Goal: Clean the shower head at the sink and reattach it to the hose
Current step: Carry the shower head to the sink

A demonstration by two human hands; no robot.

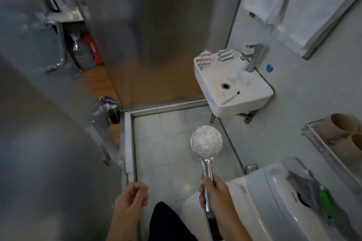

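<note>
My right hand (217,199) grips the chrome handle of the shower head (206,142), whose round white spray face points up toward me. The hose (210,227) runs down from the handle's lower end past my wrist. My left hand (132,196) hangs at lower centre with fingers loosely curled and nothing in it. The white sink (254,100) is mounted on the right wall, ahead of the shower head, with a chrome tap (253,56) at its back. A thin brush (231,97) lies in the basin near the drain.
Two striped cloths (225,55) sit on the sink's far rim. A toilet (264,201) stands at lower right with a green tube (326,203) on its tank. A frosted shower door (156,25) is ahead, a small bin (109,109) at left, a shelf (333,143) at right.
</note>
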